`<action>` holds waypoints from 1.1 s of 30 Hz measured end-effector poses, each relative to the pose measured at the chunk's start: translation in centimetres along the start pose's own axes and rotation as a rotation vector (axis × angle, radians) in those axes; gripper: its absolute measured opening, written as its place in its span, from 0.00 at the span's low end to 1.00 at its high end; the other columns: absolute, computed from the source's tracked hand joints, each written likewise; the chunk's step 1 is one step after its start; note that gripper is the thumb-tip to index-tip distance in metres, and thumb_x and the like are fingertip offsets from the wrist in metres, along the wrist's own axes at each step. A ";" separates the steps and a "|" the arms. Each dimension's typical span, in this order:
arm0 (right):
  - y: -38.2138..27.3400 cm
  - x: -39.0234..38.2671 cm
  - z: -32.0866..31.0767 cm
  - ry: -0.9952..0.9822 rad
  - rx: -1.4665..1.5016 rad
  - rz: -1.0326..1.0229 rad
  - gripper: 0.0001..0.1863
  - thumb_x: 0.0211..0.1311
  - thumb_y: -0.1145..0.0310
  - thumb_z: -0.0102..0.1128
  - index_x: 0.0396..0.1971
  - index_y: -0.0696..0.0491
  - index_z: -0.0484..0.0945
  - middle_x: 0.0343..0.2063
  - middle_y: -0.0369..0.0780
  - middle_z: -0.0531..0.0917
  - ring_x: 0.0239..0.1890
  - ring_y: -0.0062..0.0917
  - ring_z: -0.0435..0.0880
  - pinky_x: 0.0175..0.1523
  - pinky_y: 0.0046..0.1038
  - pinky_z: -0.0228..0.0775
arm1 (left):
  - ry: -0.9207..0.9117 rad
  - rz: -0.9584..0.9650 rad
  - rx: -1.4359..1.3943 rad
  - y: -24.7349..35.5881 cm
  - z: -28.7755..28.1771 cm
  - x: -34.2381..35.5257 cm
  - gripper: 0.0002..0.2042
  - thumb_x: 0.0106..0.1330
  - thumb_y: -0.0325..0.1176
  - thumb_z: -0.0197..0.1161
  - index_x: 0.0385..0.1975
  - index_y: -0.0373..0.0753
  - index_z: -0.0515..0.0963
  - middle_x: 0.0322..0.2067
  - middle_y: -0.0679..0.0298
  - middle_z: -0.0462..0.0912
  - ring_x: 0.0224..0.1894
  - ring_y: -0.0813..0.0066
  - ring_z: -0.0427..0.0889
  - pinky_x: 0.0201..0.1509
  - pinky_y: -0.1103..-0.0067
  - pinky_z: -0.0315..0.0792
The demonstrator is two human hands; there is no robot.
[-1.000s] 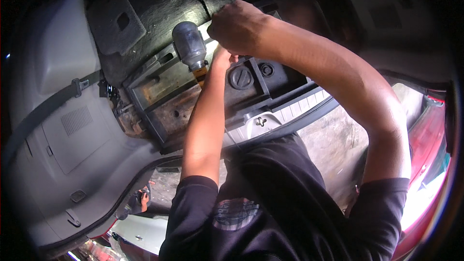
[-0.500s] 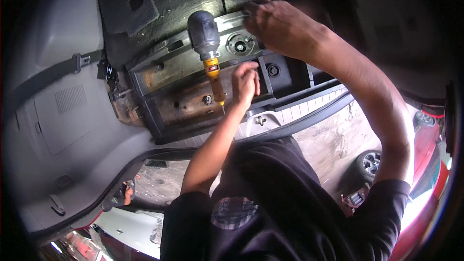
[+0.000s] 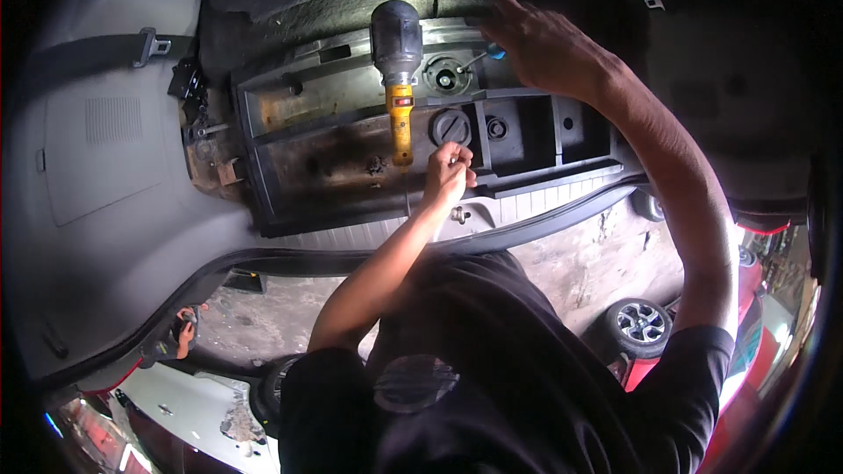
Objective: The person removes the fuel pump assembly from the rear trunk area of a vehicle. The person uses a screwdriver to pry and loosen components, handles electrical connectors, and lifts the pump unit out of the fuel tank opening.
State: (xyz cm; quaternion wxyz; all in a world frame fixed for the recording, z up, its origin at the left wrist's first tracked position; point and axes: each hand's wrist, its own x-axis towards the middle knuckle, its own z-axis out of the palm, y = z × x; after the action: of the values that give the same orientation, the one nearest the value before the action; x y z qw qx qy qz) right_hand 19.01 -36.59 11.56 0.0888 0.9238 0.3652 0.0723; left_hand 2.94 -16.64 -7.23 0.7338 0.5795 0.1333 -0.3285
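A yellow-and-black power tool (image 3: 401, 123) stands out over a compartmented dark tray (image 3: 312, 177). To its right are a metal fitting (image 3: 445, 78) with a round opening and, below, a round dark cap (image 3: 452, 125). My left hand (image 3: 448, 177) is closed just below the cap, fingers curled on something I cannot make out. My right hand (image 3: 549, 48) is raised at the tray's back right, beside a tool with a blue handle (image 3: 497, 51) that reaches toward the opening. Its fingers are dim and blurred, so I cannot tell whether they hold it.
Grey trim (image 3: 114, 158) with a seatbelt buckle lines the left. Below the cargo sill (image 3: 544, 189) lie a stained floor (image 3: 580, 263), a wheel (image 3: 639, 327) and a white car panel (image 3: 184, 417). A person's arm (image 3: 184, 342) shows at lower left; a red car stands at right.
The view has shifted. My left hand has come down from behind the cap toward the sill. My right hand has moved rightward, uncovering the round opening and the blue handle.
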 end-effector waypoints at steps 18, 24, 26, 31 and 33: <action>-1.5 -0.7 -1.2 -0.210 0.118 0.302 0.16 0.71 0.66 0.61 0.55 0.54 0.78 0.43 0.48 0.84 0.39 0.37 0.89 0.44 0.35 0.85 | 0.511 0.294 0.995 4.8 -7.7 -1.4 0.27 0.64 0.58 0.65 0.40 0.35 0.82 0.34 0.46 0.86 0.39 0.46 0.86 0.44 0.55 0.76; -0.4 -1.4 0.7 0.128 0.043 0.080 0.14 0.74 0.61 0.57 0.52 0.51 0.81 0.36 0.47 0.87 0.37 0.36 0.90 0.38 0.37 0.84 | 0.601 0.299 1.063 3.9 -8.0 -0.8 0.22 0.61 0.54 0.68 0.27 0.38 0.81 0.26 0.51 0.86 0.31 0.45 0.86 0.38 0.56 0.76; 0.4 -2.1 1.1 0.067 0.148 0.071 0.16 0.75 0.60 0.56 0.55 0.50 0.81 0.39 0.48 0.88 0.38 0.37 0.90 0.38 0.38 0.85 | 0.611 0.311 1.033 3.9 -8.6 -1.1 0.21 0.61 0.53 0.69 0.27 0.38 0.81 0.26 0.51 0.85 0.32 0.46 0.86 0.38 0.55 0.76; -0.8 -0.5 -1.1 -0.130 0.123 0.314 0.15 0.70 0.66 0.62 0.52 0.56 0.80 0.43 0.50 0.86 0.37 0.38 0.90 0.39 0.36 0.85 | 0.670 0.280 0.986 3.4 -11.1 -2.1 0.23 0.63 0.56 0.68 0.28 0.37 0.80 0.26 0.51 0.85 0.32 0.45 0.85 0.38 0.55 0.75; -0.3 -1.2 -0.5 0.047 0.058 0.140 0.15 0.69 0.66 0.63 0.51 0.56 0.80 0.39 0.49 0.86 0.36 0.37 0.90 0.37 0.35 0.85 | 0.644 0.269 1.025 4.3 -10.9 -3.1 0.22 0.67 0.55 0.65 0.35 0.37 0.78 0.25 0.53 0.85 0.32 0.46 0.85 0.39 0.55 0.76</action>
State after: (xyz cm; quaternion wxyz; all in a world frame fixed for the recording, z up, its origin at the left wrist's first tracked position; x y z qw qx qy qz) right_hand 17.80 -37.12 11.94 0.0482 0.9474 0.3037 0.0891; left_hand 5.40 -4.97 -5.37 0.3199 0.9401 0.0991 -0.0638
